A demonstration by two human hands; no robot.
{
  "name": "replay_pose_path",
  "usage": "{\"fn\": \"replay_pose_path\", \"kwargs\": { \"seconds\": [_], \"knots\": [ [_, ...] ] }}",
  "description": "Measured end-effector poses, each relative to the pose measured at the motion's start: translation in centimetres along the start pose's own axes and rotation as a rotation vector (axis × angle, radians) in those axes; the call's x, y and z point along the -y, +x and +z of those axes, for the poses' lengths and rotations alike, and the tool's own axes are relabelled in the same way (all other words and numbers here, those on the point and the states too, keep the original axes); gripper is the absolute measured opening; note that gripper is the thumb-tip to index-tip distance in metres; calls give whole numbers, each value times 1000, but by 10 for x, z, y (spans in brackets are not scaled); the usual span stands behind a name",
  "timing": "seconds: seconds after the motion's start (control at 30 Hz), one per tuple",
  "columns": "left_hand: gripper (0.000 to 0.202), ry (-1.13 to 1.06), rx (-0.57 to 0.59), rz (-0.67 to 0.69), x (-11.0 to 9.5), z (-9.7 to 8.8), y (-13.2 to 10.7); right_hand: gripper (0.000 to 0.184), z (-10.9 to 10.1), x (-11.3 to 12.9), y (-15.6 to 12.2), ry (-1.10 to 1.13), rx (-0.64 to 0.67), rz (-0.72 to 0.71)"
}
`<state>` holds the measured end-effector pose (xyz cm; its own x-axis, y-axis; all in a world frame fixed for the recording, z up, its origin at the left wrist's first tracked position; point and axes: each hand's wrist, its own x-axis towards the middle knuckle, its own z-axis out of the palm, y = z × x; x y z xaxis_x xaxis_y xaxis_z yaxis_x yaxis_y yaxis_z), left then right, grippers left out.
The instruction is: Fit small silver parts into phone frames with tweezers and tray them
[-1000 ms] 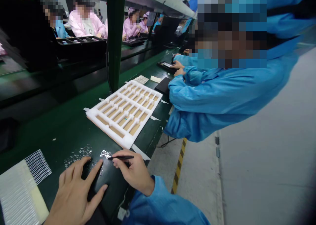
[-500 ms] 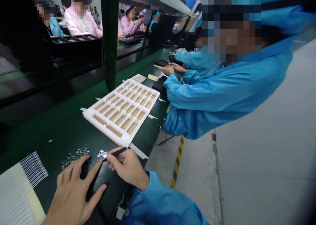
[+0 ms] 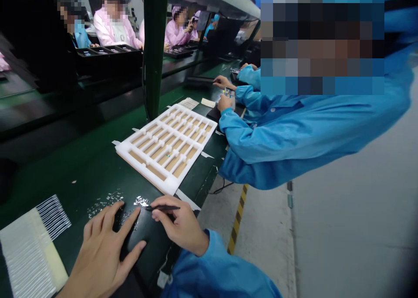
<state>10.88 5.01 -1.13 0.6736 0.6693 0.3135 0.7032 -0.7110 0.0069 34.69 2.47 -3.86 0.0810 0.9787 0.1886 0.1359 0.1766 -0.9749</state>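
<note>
My left hand (image 3: 101, 254) lies flat with fingers spread on a black slab (image 3: 145, 237) at the near edge of the green bench. My right hand (image 3: 181, 224), in a blue sleeve, pinches black tweezers (image 3: 162, 208) whose tips point left toward a scatter of tiny shiny parts (image 3: 114, 204) just beyond the slab. A white sheet with rows of thin strips (image 3: 31, 241) lies to the left of my left hand.
A white foam tray (image 3: 168, 143) with long slots lies further along the bench (image 3: 81, 167). A co-worker in a blue coat (image 3: 294, 132) leans over the bench on the right, hands on a device. A green post (image 3: 153, 49) rises behind the tray. More people sit across.
My tweezers tipped slightly and returned to level; both hands stay on the slab. The co-worker's hands shifted, one now holding a device near the tray's far corner.
</note>
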Motion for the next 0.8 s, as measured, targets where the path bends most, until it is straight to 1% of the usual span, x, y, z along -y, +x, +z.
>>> {"fn": "replay_pose_path", "kwargs": {
  "seconds": [0.33, 0.5, 0.67, 0.8],
  "knots": [
    [67, 2, -43, -35, 1, 4, -4, 19, 2, -2, 4, 86, 22, 125],
    [73, -12, -44, -52, 1, 7, -7, 28, 15, 0, 14, 167, 5, 187],
    [74, -6, -55, -77, 1, 8, -8, 28, 30, 1, 24, 131, 28, 185],
    [73, 2, -64, -61, 1, 7, -8, 27, 32, 1, 25, 102, 15, 181]
  ]
}}
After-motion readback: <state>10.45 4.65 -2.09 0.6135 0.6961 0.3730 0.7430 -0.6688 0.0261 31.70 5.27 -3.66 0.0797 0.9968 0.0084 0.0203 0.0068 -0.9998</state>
